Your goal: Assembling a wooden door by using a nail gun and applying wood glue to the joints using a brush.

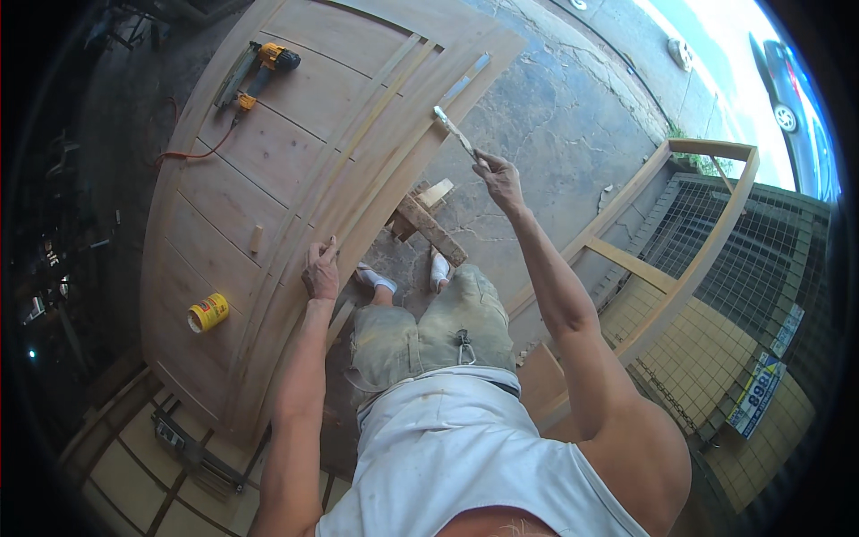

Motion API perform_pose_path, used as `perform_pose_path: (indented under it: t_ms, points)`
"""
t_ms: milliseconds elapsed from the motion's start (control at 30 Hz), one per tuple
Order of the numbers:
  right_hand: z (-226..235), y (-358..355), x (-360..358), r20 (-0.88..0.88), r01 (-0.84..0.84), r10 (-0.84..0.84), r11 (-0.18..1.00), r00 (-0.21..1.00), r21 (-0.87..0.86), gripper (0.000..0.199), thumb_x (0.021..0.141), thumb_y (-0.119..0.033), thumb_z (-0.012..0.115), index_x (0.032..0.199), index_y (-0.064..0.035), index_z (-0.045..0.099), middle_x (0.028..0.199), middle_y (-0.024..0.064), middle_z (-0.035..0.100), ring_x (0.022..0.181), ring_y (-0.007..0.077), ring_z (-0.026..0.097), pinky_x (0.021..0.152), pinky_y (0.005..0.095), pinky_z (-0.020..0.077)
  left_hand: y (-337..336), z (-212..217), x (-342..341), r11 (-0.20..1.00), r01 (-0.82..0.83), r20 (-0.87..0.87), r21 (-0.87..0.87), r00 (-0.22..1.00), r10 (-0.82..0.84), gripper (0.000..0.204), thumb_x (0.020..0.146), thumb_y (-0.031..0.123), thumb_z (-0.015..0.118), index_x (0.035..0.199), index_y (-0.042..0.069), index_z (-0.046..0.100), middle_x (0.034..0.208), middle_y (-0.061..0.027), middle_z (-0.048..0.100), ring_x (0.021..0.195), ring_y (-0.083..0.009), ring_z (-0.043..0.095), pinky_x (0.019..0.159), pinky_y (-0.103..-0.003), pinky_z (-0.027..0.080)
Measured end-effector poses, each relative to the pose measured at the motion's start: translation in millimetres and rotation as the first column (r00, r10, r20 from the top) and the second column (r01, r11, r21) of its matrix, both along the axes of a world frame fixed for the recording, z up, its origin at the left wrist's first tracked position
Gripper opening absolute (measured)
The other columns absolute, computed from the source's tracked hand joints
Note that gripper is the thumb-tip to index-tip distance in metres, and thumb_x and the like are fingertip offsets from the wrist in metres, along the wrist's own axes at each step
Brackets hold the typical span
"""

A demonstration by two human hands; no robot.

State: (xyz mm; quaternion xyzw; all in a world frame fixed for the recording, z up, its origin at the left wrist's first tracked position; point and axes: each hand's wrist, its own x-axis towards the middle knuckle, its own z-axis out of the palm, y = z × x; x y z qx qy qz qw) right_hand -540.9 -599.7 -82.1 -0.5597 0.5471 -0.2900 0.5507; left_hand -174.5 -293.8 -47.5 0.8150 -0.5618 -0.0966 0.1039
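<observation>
While one large wooden door (295,152) lies flat on trestles, stiff and likely heavy, best gripped at its long edges, the left hand (320,271) rests open on its near edge. One nail gun (259,72) and one yellow can (208,313) sit on it; the right hand (499,177) is closed round one light, slim brush (456,132), its tip at the door's edge.
</observation>
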Motion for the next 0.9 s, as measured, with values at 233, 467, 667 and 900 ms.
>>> perform_pose_path:
  t_ms: [233, 467, 667, 900]
  points:
    - [8.1, 23.1, -6.9, -0.209, -0.109, 0.087, 0.99, 0.974, -0.094, 0.041, 0.092, -0.021, 0.081, 0.132, -0.0156, 0.076, 0.097, 0.0154, 0.07, 0.092, 0.027, 0.069, 0.084, 0.0388, 0.0513, 0.8, -3.3, 0.2, 0.996, -0.046, -0.008, 0.075, 0.999, 0.047, 0.038, 0.094, 0.007, 0.073, 0.13, 0.019, 0.077, 0.102, -0.0107, 0.062, 0.092, -0.03, 0.065, 0.079, -0.044, 0.053]
    - [4.2, 0.9, -2.1, -0.145, -0.057, 0.044, 0.995, 0.988, -0.087, 0.041, 0.093, -0.024, 0.079, 0.133, -0.0141, 0.075, 0.104, 0.0183, 0.073, 0.095, 0.0276, 0.07, 0.087, 0.0383, 0.0519, -1.2, 6.0, -3.1, 0.999, -0.024, 0.025, 0.038, 0.999, 0.023, 0.034, 0.096, 0.014, 0.073, 0.129, 0.024, 0.078, 0.105, -0.0056, 0.064, 0.098, -0.0267, 0.066, 0.083, -0.042, 0.055]
    - [21.8, 20.4, 1.0, -0.145, -0.18, 0.173, 0.983, 0.974, -0.032, 0.04, 0.093, -0.023, 0.077, 0.131, -0.0144, 0.076, 0.107, 0.0187, 0.073, 0.098, 0.0305, 0.071, 0.088, 0.0394, 0.0528, -1.7, 7.0, -6.5, 0.995, -0.093, 0.019, 0.046, 0.996, 0.093, 0.032, 0.097, 0.017, 0.072, 0.127, 0.027, 0.078, 0.102, -0.0043, 0.063, 0.097, -0.0264, 0.066, 0.083, -0.043, 0.056]
    - [44.2, 28.3, 7.1, -0.503, -0.265, 0.161, 0.954, 0.849, -0.142, 0.044, 0.094, -0.023, 0.075, 0.137, -0.017, 0.069, 0.112, 0.0144, 0.073, 0.103, 0.0365, 0.073, 0.087, 0.0466, 0.0558, -2.7, 7.2, -6.3, 0.996, -0.079, 0.056, 0.028, 0.995, 0.078, 0.03, 0.097, 0.019, 0.072, 0.126, 0.027, 0.078, 0.101, -0.0038, 0.062, 0.097, -0.0271, 0.066, 0.082, -0.044, 0.055]
